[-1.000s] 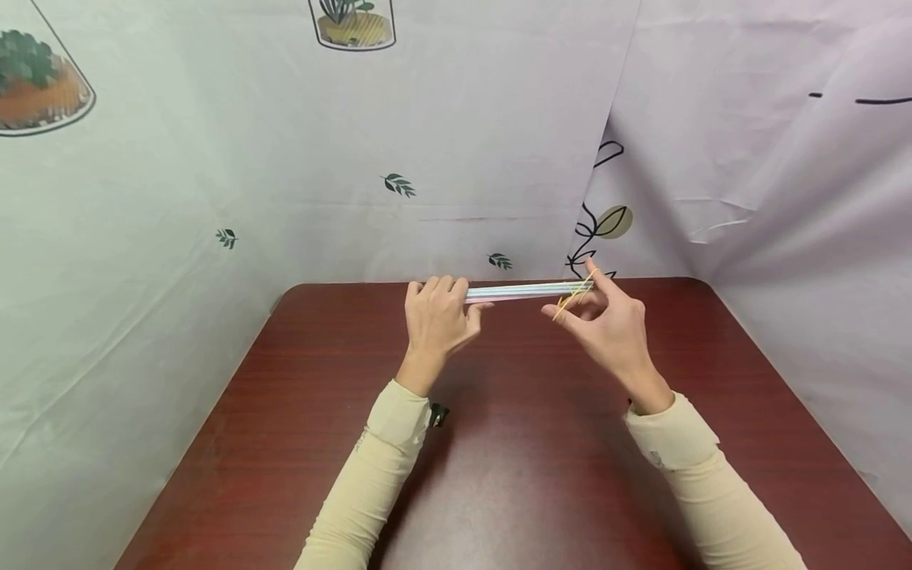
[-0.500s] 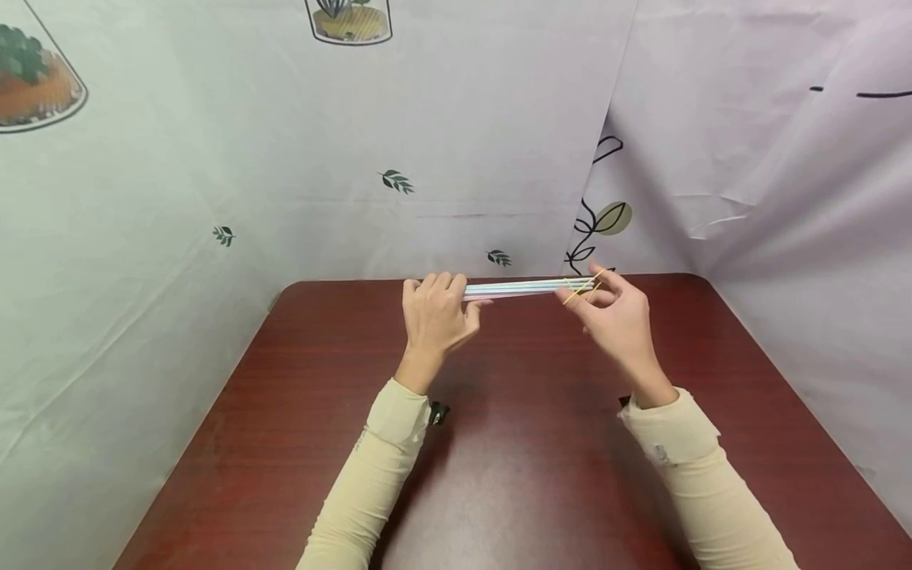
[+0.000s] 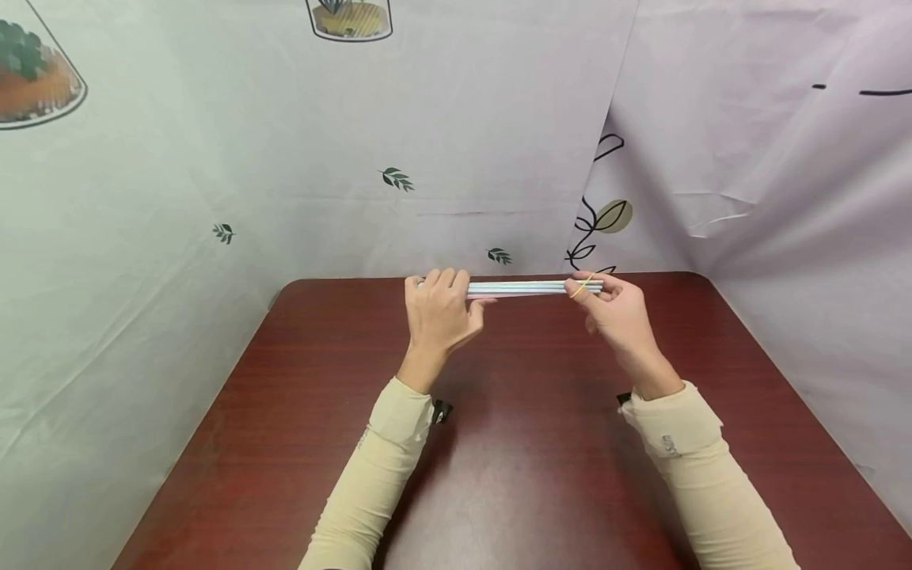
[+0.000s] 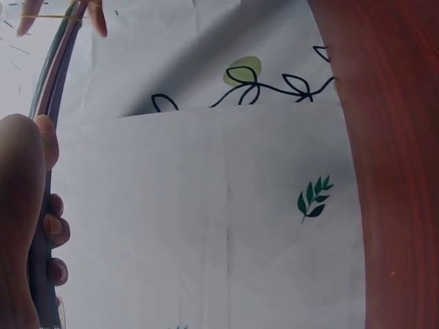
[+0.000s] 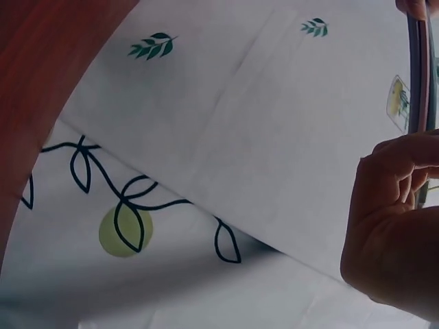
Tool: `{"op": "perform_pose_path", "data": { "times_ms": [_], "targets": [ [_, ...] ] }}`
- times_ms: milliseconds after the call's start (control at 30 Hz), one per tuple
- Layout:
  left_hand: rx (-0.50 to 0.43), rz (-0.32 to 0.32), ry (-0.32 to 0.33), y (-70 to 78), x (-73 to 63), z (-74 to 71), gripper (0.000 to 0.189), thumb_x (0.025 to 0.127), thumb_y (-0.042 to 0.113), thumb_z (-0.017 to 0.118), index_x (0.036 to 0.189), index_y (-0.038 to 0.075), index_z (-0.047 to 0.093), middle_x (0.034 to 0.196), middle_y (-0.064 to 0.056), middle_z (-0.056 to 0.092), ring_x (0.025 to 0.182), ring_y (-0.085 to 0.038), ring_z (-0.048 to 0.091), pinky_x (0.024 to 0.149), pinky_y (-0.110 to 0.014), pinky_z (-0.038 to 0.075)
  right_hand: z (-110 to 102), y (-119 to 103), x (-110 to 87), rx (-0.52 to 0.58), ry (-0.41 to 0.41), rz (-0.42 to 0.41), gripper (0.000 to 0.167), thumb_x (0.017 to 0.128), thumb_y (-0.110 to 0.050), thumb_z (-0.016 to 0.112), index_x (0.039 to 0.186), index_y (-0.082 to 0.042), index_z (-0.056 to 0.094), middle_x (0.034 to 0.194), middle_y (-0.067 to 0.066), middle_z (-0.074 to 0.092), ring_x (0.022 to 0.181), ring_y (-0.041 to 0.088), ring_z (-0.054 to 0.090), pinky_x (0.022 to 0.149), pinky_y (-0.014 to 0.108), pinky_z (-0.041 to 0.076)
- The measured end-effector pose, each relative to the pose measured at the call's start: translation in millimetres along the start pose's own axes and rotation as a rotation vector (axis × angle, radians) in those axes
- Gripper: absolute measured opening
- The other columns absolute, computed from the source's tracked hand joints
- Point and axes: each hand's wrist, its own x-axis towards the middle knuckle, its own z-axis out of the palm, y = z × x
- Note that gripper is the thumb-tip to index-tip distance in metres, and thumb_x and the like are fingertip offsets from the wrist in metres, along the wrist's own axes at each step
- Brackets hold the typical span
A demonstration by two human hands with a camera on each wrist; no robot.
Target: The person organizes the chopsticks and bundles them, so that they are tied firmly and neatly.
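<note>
A bundle of thin, straight, straw-like sticks point(image 3: 516, 288), pale blue with some pink, is held level above the far edge of the table. My left hand point(image 3: 437, 317) grips its left part, fingers curled over it and thumb below. At the other end my right hand point(image 3: 621, 313) has a yellow rubber band point(image 3: 583, 285) looped on thumb and fingers, close about the sticks. In the left wrist view the rubber band point(image 4: 51, 17) crosses the bundle point(image 4: 58, 75) between two fingertips. The right wrist view shows the right hand point(image 5: 391, 212) around the bundle's point(image 5: 420, 75) end, partly hiding it.
Beneath both arms lies a dark red wooden table point(image 3: 527, 467) with rounded far corners. Pale cloth point(image 3: 456, 142) printed with leaves and jars hangs behind it and along both sides.
My right hand has turned and drawn its thumb and fingers closer together; the rubber band, stretched wide before, is now narrower and farther onto the bundle's right end. The left hand keeps its grip.
</note>
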Motion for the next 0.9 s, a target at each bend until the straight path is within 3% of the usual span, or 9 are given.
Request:
{"op": "perform_pose_path", "data": {
  "times_ms": [167, 300, 467, 600, 733, 900],
  "targets": [
    [0.003, 0.010, 0.024, 2.3, 2.5, -1.5, 0.017, 0.067, 0.027, 0.058, 0.071, 0.011, 0.053, 0.065, -0.003, 0.052, 0.067, -0.024, 0.055, 0.069, -0.047, 0.040, 0.6, 0.4, 1.7, 0.065, -0.047, 0.013, 0.023, 0.090, -0.023, 0.072, 0.107, -0.007, 0.069, 0.066, -0.011, 0.061, 0.043, 0.005, 0.041, 0.046, 0.021, 0.037],
    [0.004, 0.009, 0.024, 3.7, 2.5, -3.0, 0.018, 0.067, 0.028, 0.058, 0.071, 0.011, 0.052, 0.065, -0.002, 0.051, 0.066, -0.024, 0.054, 0.070, -0.047, 0.040, 1.3, 0.8, 1.9, 0.079, -0.071, 0.024, 0.007, 0.091, -0.022, 0.071, 0.096, -0.018, 0.070, 0.062, -0.010, 0.053, 0.044, 0.004, 0.039, 0.046, 0.022, 0.035],
    [0.001, 0.008, 0.017, 5.4, 1.7, -4.3, 0.021, 0.067, 0.030, 0.059, 0.071, 0.011, 0.052, 0.066, -0.002, 0.052, 0.066, -0.024, 0.054, 0.071, -0.047, 0.040, 2.9, -1.1, 0.5, 0.135, -0.062, 0.068, 0.007, 0.090, -0.023, 0.072, 0.092, -0.017, 0.069, 0.062, -0.008, 0.047, 0.047, 0.005, 0.038, 0.045, 0.022, 0.036],
    [-0.004, 0.009, 0.018, 6.5, 3.0, -5.8, 0.020, 0.068, 0.029, 0.059, 0.072, 0.011, 0.052, 0.066, -0.002, 0.053, 0.067, -0.024, 0.054, 0.072, -0.048, 0.040, 4.2, -2.9, -0.8, 0.255, -0.085, 0.118, 0.007, 0.090, -0.021, 0.073, 0.091, -0.016, 0.069, 0.066, -0.007, 0.046, 0.053, 0.006, 0.037, 0.046, 0.022, 0.034],
    [-0.002, 0.024, 0.038, 7.7, 4.6, -7.4, 0.019, 0.068, 0.029, 0.059, 0.072, 0.011, 0.053, 0.066, -0.002, 0.053, 0.066, -0.024, 0.054, 0.072, -0.048, 0.041, 5.1, -3.1, -1.4, 0.378, -0.130, 0.166, 0.005, 0.092, -0.015, 0.069, 0.088, -0.017, 0.068, 0.073, -0.007, 0.049, 0.060, 0.006, 0.038, 0.048, 0.023, 0.033],
    [0.016, 0.043, 0.056, 8.8, 6.6, -8.8, 0.018, 0.068, 0.028, 0.056, 0.073, 0.011, 0.055, 0.068, -0.003, 0.055, 0.068, -0.025, 0.054, 0.074, -0.047, 0.042, 5.4, -0.1, -0.8, 0.423, -0.162, 0.166, 0.013, 0.091, -0.004, 0.063, 0.085, -0.015, 0.065, 0.075, -0.005, 0.054, 0.063, 0.006, 0.043, 0.050, 0.024, 0.036]
  ]
}}
